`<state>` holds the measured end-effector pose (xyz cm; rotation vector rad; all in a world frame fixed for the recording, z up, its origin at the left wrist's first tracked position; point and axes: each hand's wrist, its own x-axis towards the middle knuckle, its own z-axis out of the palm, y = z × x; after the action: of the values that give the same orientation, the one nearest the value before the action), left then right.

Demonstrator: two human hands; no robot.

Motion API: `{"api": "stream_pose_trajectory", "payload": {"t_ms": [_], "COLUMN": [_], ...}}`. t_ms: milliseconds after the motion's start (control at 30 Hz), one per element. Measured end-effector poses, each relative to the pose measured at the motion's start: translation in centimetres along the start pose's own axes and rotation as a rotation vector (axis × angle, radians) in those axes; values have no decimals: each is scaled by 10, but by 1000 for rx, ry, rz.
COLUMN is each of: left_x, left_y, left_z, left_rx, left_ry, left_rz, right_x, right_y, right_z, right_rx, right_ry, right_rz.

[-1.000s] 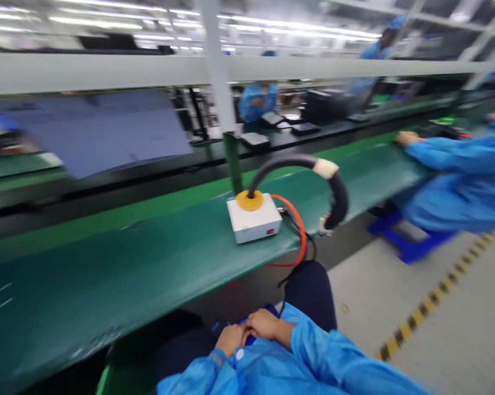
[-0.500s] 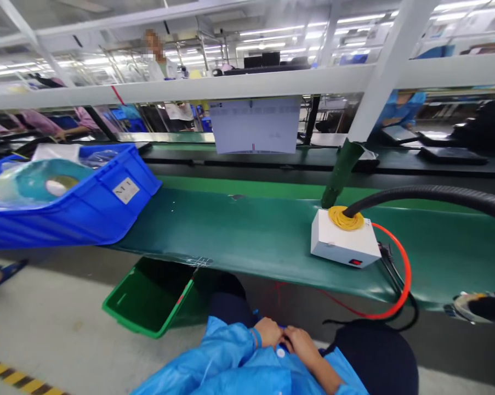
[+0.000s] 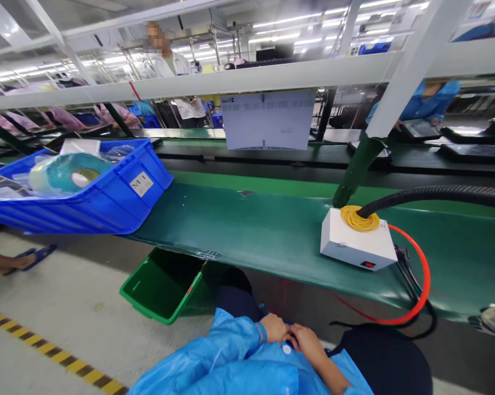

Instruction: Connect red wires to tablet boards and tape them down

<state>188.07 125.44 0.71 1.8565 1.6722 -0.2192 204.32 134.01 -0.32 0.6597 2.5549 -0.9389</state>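
My left hand, with a blue band at the wrist, rests low in my lap against the blue jacket. My right hand meets it there, and the fingertips of both come together just above a white button. The fingers of both hands are curled closed. A bit of dark blue shows between them, too small to name, and whatever they pinch is hidden. Both hands are below the front edge of the green-topped bench.
A blue bin with a teal roll sits at the bench's left. Right of centre stands a white box with a black hose and orange tube. Below is a green bin. Other people are beyond the rail.
My view has turned a little to the left, so the bench and its things appear shifted right. My hands stay together in my lap.
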Motion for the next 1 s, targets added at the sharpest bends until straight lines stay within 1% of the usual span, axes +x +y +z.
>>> {"api": "stream_pose_trajectory", "payload": {"t_ms": [67,233,467,767,867,1000], "left_x": [1,0,0,5,5,4], "left_y": [0,1,0,-3,-4,-3], "left_z": [0,1,2,6,7,7], "left_rx": [0,4,0,7,1,-9], "left_ry": [-2,14,1,-75,-67,-38], "left_rz": [5,10,8,-9,-4,-19], "right_x": [-1,-5,-6,-2,-1,1], "right_y": [-2,-7,-8,-7,-6,0], "right_z": [-1,-4,-5,-2,-1,5], "right_rx": [-2,12,-9,-28,-14,-5], "right_ry": [0,53,50,24,3,17], "right_rz": [6,-8,-13,-6,-16,-20]}}
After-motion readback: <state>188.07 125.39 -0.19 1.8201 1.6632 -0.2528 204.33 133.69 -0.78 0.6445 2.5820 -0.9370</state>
